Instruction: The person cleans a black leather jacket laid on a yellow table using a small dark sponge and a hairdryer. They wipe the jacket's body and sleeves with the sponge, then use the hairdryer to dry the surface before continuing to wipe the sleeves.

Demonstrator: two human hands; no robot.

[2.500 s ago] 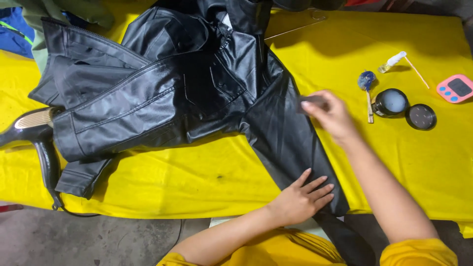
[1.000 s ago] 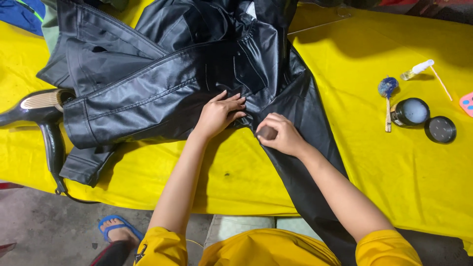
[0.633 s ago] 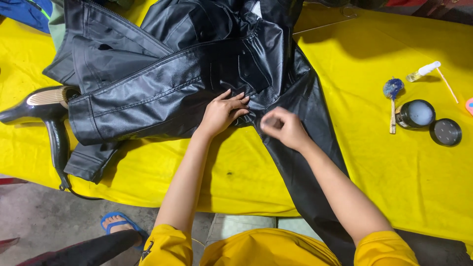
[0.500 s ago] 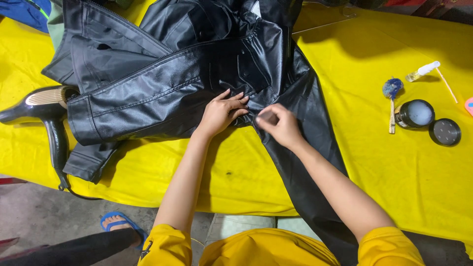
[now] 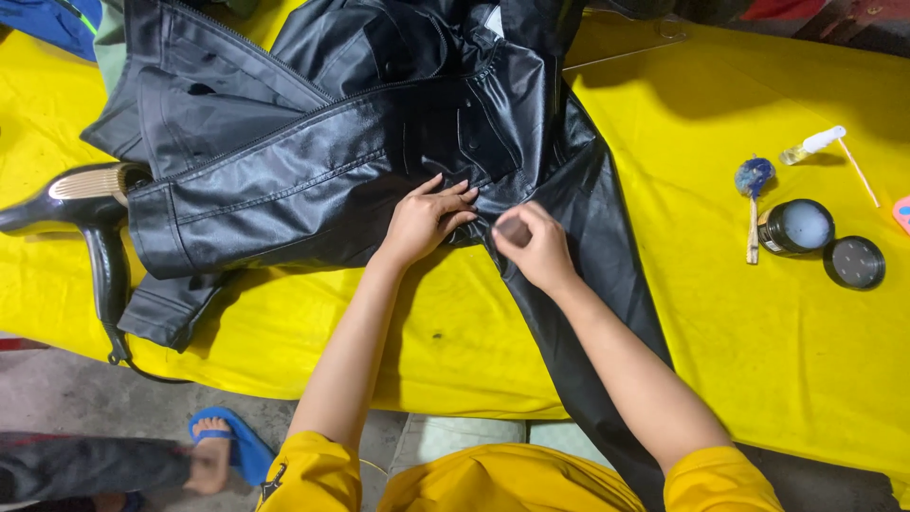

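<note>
Black leather jacket (image 5: 313,161) lies spread across the yellow table cover (image 5: 739,370), one sleeve trailing off the near edge. The left hand (image 5: 427,218) presses flat on the leather, fingers spread — grasping nothing. Just beside it, the right hand (image 5: 534,248) pinches a small pale pad (image 5: 513,230) against the sleeve. A black hair dryer (image 5: 81,213) rests at the left; an open jar (image 5: 796,226), its lid (image 5: 854,263) and a dauber brush (image 5: 754,194) sit well apart on the right.

Surface: table under a yellow cloth (image 5: 739,379)
On it: black leather jacket (image 5: 313,161), hair dryer (image 5: 81,204), open jar (image 5: 796,226), lid (image 5: 854,263), brush (image 5: 754,194), dropper bottle (image 5: 812,144)
</note>
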